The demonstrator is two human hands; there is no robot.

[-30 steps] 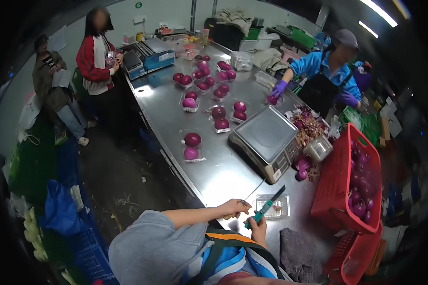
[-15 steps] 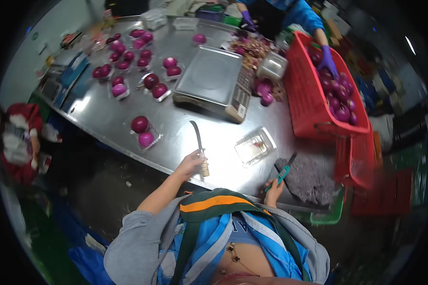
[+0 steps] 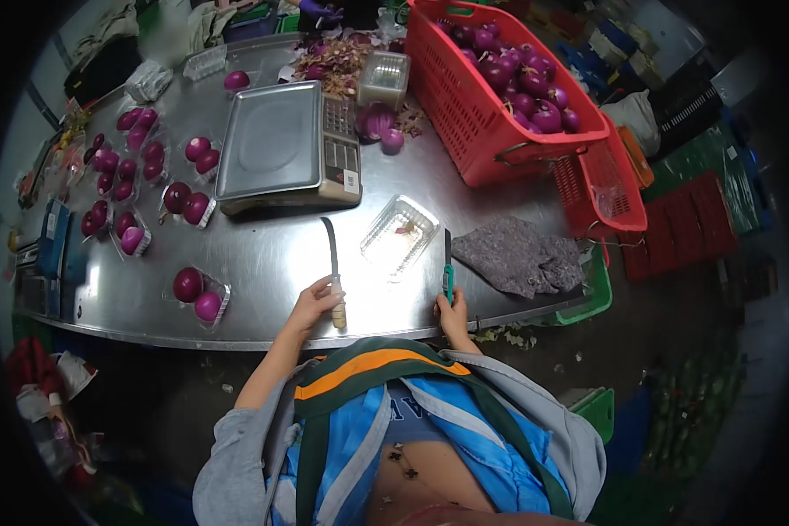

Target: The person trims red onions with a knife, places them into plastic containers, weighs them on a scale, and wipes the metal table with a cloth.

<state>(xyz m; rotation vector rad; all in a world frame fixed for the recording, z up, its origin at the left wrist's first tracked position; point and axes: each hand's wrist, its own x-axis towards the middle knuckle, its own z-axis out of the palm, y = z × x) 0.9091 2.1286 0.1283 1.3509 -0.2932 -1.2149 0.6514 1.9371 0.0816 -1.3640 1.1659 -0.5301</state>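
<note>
My left hand (image 3: 314, 305) is closed on the wooden handle of a curved knife (image 3: 332, 254), whose blade points away from me over the steel table (image 3: 289, 254). Fingers of my right hand (image 3: 451, 314) wrap round a teal-handled knife (image 3: 448, 273) with a dark blade, also pointing away. Between and beyond the two knives lies an open clear plastic tray (image 3: 400, 235) with small scraps inside. A crumpled grey cloth (image 3: 521, 254) rests to the right of the teal knife.
A scale (image 3: 272, 145) stands beyond my left hand. Packed purple onions (image 3: 187, 284) sit at the left. Onion skins (image 3: 333, 66) lie behind the scale. A red basket (image 3: 464, 131) of onions is at the right. A co-worker's gloved hand (image 3: 322, 12) shows at the top.
The view has swung down and to the right. My hands have moved apart, and the curved knife now shows clearly in my left hand. The co-worker's hand has left the basket.
</note>
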